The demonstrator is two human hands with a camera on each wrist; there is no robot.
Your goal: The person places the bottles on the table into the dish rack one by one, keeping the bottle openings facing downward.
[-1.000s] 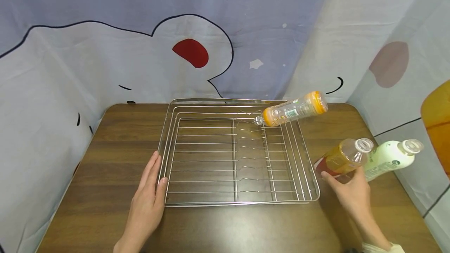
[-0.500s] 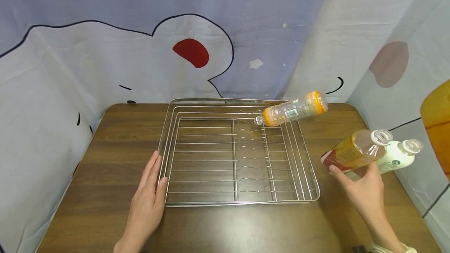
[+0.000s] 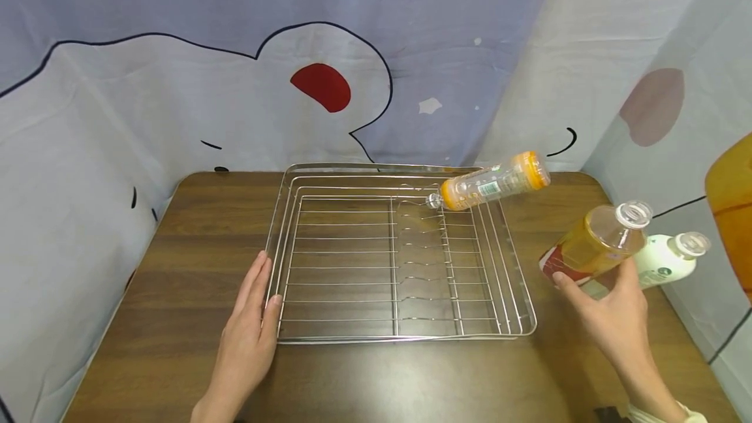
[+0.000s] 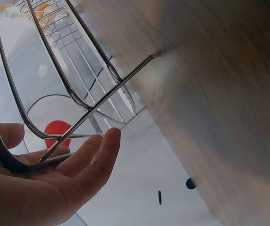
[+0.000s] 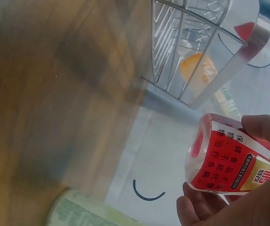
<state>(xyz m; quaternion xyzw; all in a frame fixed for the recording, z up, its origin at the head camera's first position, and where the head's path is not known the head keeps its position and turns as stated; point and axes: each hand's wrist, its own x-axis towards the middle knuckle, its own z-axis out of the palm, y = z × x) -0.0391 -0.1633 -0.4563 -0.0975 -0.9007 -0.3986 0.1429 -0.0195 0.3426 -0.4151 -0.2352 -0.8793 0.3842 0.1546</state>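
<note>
My right hand (image 3: 617, 318) grips a clear plastic bottle (image 3: 605, 240) with a yellow and red label. It holds the bottle tilted above the table, right of the wire basket. In the right wrist view, fingers and thumb surround the bottle's red lower part (image 5: 229, 162). Along the left side of the wire basket (image 3: 346, 269) rests my left hand (image 3: 247, 344), its fingers fairly straight and its thumb by the rim. The left wrist view has the basket's metal rods (image 4: 90, 110) close against the left hand (image 4: 64, 181).
An orange-and-clear bottle (image 3: 490, 181) leans neck-down over the basket's back right corner. A pale green bottle (image 3: 664, 263) stands behind the held one, partly hidden. At the far right edge is part of an orange object (image 3: 731, 207). Patterned cloth (image 3: 435, 57) hangs behind the wooden table (image 3: 194, 266).
My right hand has carried the yellow and red bottle rightward and slightly upward, away from the basket, so it covers more of the green bottle. The left hand stays on the basket's side.
</note>
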